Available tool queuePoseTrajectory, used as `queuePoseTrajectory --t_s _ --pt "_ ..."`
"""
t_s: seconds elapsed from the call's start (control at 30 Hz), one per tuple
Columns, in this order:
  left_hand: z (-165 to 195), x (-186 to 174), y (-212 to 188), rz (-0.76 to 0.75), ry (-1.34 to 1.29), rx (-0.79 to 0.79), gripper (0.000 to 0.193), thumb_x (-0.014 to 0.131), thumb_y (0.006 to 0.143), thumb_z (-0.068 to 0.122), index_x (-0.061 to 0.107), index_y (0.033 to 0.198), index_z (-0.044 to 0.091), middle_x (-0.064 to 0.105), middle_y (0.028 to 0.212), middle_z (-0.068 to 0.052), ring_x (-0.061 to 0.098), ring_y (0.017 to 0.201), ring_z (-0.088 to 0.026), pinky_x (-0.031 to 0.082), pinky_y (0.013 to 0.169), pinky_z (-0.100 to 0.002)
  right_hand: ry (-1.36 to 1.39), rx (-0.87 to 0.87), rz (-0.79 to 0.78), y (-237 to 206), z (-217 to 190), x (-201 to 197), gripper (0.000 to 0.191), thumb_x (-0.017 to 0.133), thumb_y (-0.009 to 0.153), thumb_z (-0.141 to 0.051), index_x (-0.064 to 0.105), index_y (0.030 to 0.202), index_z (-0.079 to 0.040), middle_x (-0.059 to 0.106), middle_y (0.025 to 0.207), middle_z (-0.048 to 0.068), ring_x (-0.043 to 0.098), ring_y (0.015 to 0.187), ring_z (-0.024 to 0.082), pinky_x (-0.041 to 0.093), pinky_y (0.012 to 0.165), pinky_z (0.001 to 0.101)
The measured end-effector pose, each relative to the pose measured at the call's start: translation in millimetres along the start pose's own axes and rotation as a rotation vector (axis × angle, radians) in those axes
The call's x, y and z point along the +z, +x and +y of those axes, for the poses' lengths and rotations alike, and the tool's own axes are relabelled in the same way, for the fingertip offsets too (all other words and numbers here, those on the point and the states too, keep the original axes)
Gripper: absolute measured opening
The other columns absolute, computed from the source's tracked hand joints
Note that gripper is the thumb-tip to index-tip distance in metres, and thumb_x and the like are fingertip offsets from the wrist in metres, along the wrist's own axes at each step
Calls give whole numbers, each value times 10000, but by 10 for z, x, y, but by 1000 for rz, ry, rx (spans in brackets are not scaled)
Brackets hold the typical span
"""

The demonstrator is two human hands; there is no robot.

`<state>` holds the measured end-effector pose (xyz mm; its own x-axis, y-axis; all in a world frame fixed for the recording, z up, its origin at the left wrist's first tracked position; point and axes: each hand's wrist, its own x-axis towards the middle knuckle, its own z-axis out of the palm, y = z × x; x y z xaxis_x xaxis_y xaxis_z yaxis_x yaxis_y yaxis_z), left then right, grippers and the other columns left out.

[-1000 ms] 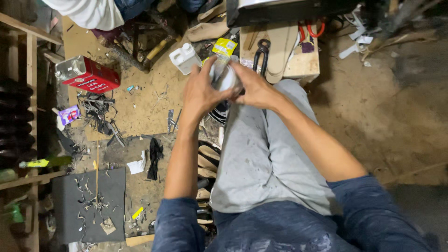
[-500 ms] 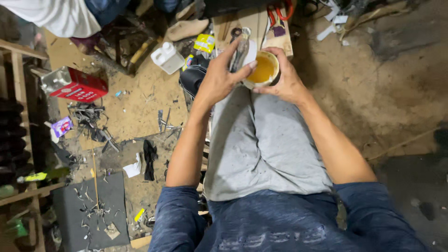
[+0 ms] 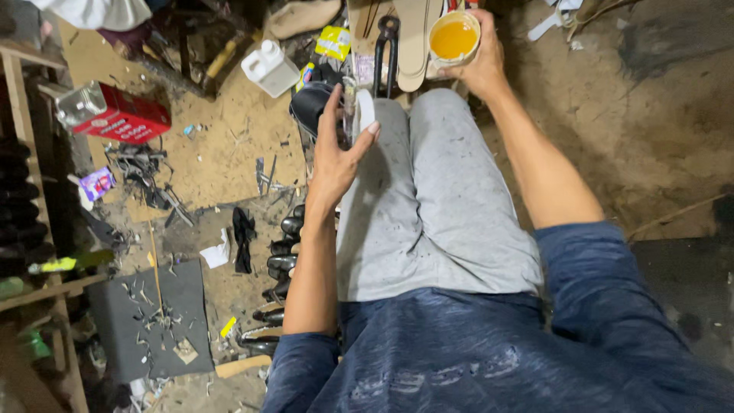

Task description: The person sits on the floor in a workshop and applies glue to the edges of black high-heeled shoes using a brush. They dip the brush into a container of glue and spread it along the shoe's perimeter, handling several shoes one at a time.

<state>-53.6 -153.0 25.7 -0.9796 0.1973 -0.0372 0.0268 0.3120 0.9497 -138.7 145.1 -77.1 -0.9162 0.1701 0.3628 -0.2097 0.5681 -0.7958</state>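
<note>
My right hand (image 3: 480, 67) grips an open round can (image 3: 454, 37) full of amber liquid, held out beyond my knees over the shoe insoles (image 3: 417, 34). My left hand (image 3: 335, 149) is raised above my left thigh and holds the can's pale round lid (image 3: 364, 112) on edge between thumb and fingers. My grey trousers (image 3: 428, 199) fill the middle of the view. A dark shoe (image 3: 312, 103) lies just past my left hand.
A white plastic jug (image 3: 269, 67), a red box (image 3: 122, 118) and metal scraps litter the dusty floor on the left. A row of black shoe soles (image 3: 279, 268) lies beside my left leg. Wooden shelving (image 3: 23, 191) stands at far left. Another person's white garment (image 3: 99, 11) is at top left.
Both hands were together on the closed can. The lid came off; my right hand has carried the open can forward and to the right, my left hand has drawn back with the lid.
</note>
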Motion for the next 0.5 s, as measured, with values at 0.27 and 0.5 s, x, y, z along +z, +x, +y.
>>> queuePoseTrajectory --t_s 0.27,0.5 --pt "-452 307 186 -88 -616 -162 599 626 1005 232 388 1527 56 583 1341 -109 667 1092 -197 617 858 -358 -16 -14 -33 12 15 59 1196 1100 639 -173 315 1542 -129 654 1397 160 624 1310 365 499 1115 446" --pt "-603 500 310 -170 -1087 -309 571 547 1052 428 473 1454 29 657 1279 -155 701 1116 -304 616 898 -413 98 -120 -10 -39 -54 -6 1275 1059 609 -115 209 1560 -77 578 1448 185 575 1327 366 474 1126 454"
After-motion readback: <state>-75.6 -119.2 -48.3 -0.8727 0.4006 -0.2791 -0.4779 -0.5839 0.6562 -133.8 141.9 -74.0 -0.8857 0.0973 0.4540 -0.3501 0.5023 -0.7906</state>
